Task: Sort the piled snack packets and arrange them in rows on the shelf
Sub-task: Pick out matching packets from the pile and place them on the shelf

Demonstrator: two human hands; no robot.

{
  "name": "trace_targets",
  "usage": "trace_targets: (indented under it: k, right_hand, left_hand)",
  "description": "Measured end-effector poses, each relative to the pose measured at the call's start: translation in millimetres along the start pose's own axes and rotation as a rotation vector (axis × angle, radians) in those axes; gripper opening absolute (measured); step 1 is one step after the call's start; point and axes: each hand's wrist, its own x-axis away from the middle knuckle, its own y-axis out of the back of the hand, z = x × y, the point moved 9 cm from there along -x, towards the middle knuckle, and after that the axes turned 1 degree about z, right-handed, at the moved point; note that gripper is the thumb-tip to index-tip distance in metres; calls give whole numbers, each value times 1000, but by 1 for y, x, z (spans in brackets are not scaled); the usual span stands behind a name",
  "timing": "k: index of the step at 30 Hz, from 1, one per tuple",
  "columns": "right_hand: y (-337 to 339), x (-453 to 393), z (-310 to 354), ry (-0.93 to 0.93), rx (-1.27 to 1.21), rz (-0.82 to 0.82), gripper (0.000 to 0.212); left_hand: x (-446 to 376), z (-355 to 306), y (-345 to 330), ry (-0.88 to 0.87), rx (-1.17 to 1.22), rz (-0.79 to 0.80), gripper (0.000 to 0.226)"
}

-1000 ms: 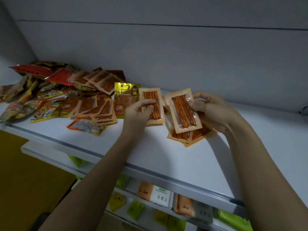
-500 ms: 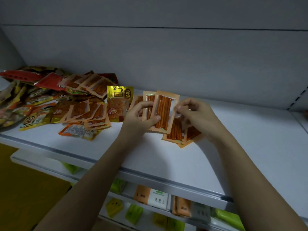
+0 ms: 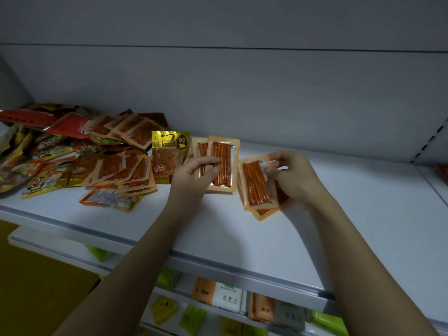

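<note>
Left grip (image 3: 194,172) around two orange packets (image 3: 221,163); right grip (image 3: 294,177) pinching another packet (image 3: 257,184).

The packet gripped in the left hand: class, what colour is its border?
Pale orange, framing a clear window over reddish-orange sticks; the packet shows best in the head view.

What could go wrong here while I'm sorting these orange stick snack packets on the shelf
1. Your left hand pinches two overlapping orange packets at one side; the lower one might slip out.
2. The small stack under your right hand is already fanned and tilted, so adding to it could spread it further instead of forming a row.
3. The mixed pile reaches close to the shelf's front edge; a nudge could knock packets off.
</note>
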Motion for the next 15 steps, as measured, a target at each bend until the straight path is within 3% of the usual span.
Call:
trace_targets:
  k: [6,10,15]
  right_hand:
    - [1,2,7,26,-373,34,16]
    - [-16,8,14,50,-333,103,13]
    - [-20,13,17,65,-265,100,12]
  left_hand:
    - [0,-2,-4,1,-14,20,26]
    - [5,-3,-13,30,-14,111,20]
    - [8,-3,-17,90,14,171,47]
